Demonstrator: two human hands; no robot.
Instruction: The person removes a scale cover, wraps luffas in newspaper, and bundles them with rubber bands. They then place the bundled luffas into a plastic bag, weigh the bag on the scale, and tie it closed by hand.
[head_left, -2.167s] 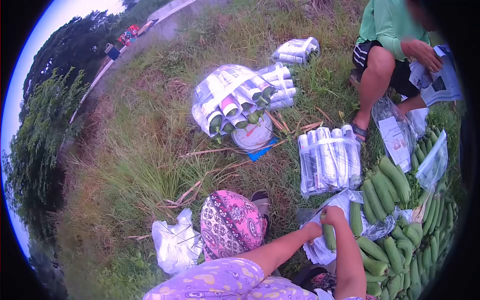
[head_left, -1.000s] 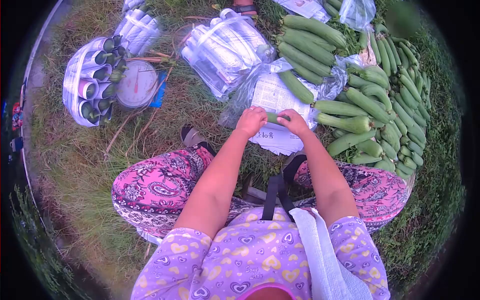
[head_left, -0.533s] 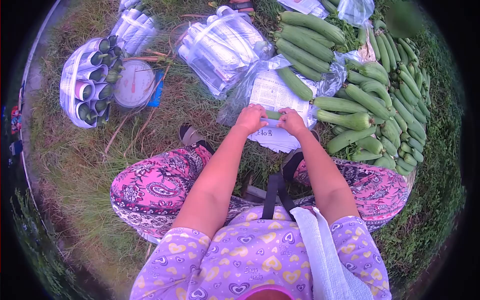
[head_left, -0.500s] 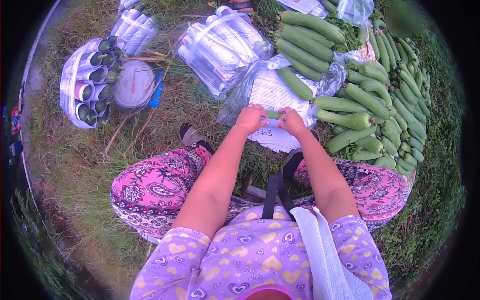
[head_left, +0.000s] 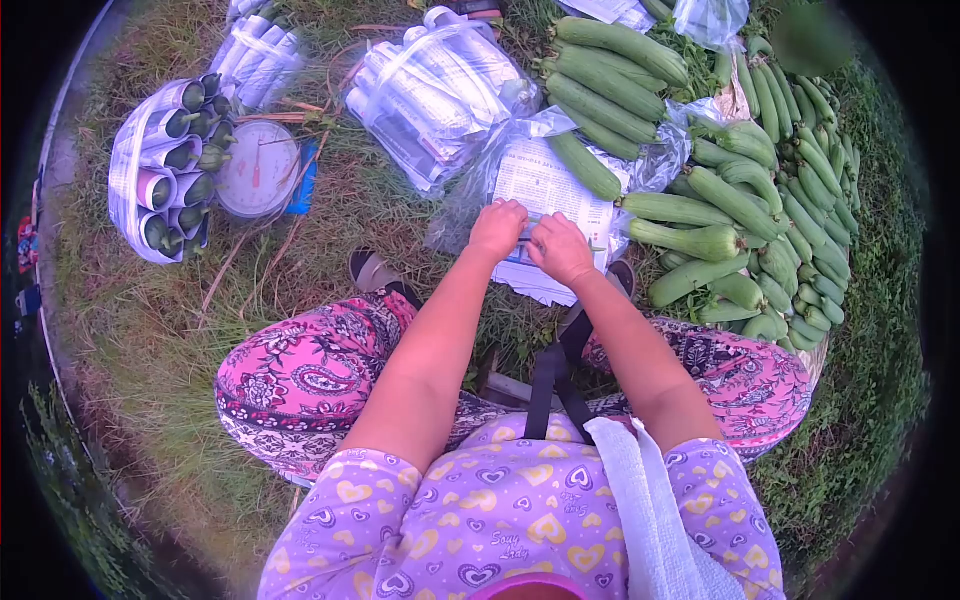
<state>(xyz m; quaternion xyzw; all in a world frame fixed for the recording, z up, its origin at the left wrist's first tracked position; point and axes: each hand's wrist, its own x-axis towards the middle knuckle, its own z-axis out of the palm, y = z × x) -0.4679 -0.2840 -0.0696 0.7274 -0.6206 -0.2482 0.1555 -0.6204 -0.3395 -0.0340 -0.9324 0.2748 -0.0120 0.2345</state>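
Observation:
On a stack of newspaper sheets (head_left: 530, 178) in front of me, both hands are closed on a newspaper edge folded around a luffa, now almost wholly hidden by paper and fingers. My left hand (head_left: 497, 228) grips the left end. Close beside it, my right hand (head_left: 561, 247) presses its curled fingers near the middle of the roll. One bare green luffa (head_left: 584, 167) lies across the sheets just beyond my hands. To the right, more luffas (head_left: 690, 240) are heaped close to my right hand. Crumpled clear plastic (head_left: 460, 215) sticks out from under the paper on the left.
A bag of newspaper-wrapped rolls (head_left: 430, 100) lies ahead. Left of it are a round dial scale (head_left: 257, 170) and a bundle of wrapped luffas (head_left: 165, 175). Several long luffas (head_left: 610, 80) are stacked beyond the sheets. Grass surrounds my crossed legs.
My right hand has moved left, toward my left hand. The green luffa that showed between my hands is now covered by newspaper and fingers.

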